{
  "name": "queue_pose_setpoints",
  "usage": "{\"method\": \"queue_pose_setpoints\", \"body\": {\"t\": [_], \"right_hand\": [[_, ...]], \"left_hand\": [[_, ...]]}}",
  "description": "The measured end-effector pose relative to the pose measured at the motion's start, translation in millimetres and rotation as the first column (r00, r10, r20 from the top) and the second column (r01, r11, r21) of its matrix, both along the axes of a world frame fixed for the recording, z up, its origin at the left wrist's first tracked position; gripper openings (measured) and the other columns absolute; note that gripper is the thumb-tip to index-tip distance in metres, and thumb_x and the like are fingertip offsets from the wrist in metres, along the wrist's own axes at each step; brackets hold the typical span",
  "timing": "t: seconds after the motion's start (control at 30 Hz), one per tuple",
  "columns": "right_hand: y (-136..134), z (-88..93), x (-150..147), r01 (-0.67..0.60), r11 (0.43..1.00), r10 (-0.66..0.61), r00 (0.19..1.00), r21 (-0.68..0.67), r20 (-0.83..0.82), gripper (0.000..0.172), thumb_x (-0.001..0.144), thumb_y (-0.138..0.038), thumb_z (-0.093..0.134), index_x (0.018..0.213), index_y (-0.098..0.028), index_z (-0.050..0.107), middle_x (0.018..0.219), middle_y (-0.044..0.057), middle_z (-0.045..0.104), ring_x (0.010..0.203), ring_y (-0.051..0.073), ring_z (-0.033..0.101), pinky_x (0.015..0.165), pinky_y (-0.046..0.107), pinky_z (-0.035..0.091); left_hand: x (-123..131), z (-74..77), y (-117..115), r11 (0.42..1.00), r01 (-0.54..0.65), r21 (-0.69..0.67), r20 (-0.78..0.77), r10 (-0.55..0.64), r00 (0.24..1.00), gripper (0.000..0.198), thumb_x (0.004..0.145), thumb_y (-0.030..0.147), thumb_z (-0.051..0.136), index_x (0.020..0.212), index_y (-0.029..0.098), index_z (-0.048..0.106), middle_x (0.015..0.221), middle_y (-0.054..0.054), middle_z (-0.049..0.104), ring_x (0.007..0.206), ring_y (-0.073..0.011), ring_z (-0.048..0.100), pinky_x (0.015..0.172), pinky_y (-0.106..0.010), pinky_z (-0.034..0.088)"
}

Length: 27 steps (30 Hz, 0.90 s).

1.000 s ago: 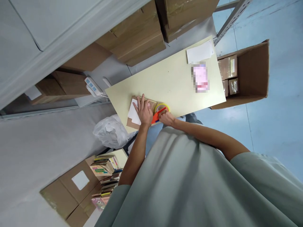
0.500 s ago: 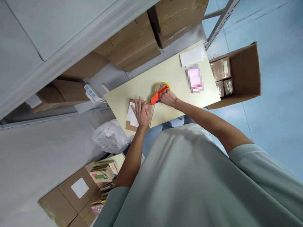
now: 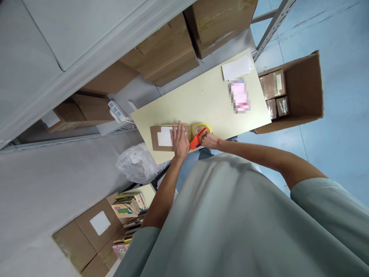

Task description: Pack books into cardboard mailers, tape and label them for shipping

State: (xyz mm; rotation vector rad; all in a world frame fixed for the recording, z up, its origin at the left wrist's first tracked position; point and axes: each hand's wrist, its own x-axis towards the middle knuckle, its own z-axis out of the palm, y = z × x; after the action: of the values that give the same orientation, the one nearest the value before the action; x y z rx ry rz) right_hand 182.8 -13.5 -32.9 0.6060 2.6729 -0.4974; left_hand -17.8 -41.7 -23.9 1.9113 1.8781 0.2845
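Note:
A brown cardboard package (image 3: 155, 139) with a white label (image 3: 165, 137) lies near the front left of the cream table (image 3: 184, 98). My left hand (image 3: 180, 141) rests on the package's right part with its fingers stretched out, covering some of the label. My right hand (image 3: 210, 140) is closed round the handle of an orange tape dispenser (image 3: 195, 143), which carries a roll of yellow-edged tape (image 3: 209, 127). The dispenser's front end is at the right end of the package, close beside my left hand; whether tape is stuck there cannot be made out.
White paper sheets (image 3: 236, 68) and a blurred pink item (image 3: 240, 95) lie on the table's right part. Beyond its right edge stands an open carton (image 3: 302, 86) holding several taped packages. Shelved boxes (image 3: 173, 50), a power strip (image 3: 117, 110), a plastic bag (image 3: 138, 163) and books (image 3: 128, 206) surround it.
The package has turned and now lies straighter along the table's front. My right hand has brought the tape dispenser down towards me, and my left hand has shifted slightly right.

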Motion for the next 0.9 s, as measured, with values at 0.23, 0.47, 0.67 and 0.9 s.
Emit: {"method": "queue_pose_setpoints", "body": {"t": [0.23,0.47,0.67,0.9], "right_hand": [[-39.1,4.1,-25.9,0.139,0.979,-0.148,0.988,-0.149,-0.048,0.039,0.097,0.005,0.041,0.118,-0.001,0.074,0.104,0.025,0.08,0.09,0.029,0.078,0.079,0.039,0.051],[3.5,3.1,18.0,0.258,0.962,-0.255,0.966,-0.091,0.043,0.045,0.1,0.004,0.036,0.131,0.005,0.069,0.106,0.028,0.08,0.091,0.031,0.078,0.09,0.045,0.046],[64.8,4.8,58.5,0.397,0.918,-0.395,0.911,0.014,0.117,0.044,0.105,-0.003,0.032,0.133,0.005,0.065,0.109,0.027,0.078,0.097,0.032,0.075,0.093,0.044,0.044],[73.9,9.8,20.0,0.396,0.918,-0.395,0.916,-0.008,0.076,0.051,0.1,0.002,0.03,0.138,0.004,0.064,0.116,0.027,0.076,0.1,0.032,0.075,0.094,0.046,0.048]], "left_hand": [[1.1,-3.0,-17.5,0.988,0.152,-0.028,0.064,-0.15,0.987,0.055,0.113,0.029,0.03,0.159,0.013,0.054,0.172,-0.016,0.049,0.172,-0.0242,0.017,0.142,-0.057,0.014],[0.5,-6.2,-15.0,0.993,0.114,-0.04,0.064,-0.111,0.992,0.056,0.111,0.029,0.032,0.16,0.014,0.054,0.172,-0.016,0.049,0.172,-0.024,0.015,0.142,-0.058,0.013],[2.0,-7.8,-16.0,0.993,0.109,-0.049,0.064,-0.106,0.992,0.057,0.111,0.03,0.031,0.161,0.014,0.053,0.173,-0.015,0.047,0.172,-0.024,0.014,0.143,-0.057,0.01],[3.9,-8.5,-15.5,0.993,0.114,-0.011,0.072,-0.113,0.991,0.056,0.111,0.028,0.032,0.161,0.013,0.054,0.172,-0.015,0.049,0.172,-0.0251,0.016,0.142,-0.058,0.012]]}}
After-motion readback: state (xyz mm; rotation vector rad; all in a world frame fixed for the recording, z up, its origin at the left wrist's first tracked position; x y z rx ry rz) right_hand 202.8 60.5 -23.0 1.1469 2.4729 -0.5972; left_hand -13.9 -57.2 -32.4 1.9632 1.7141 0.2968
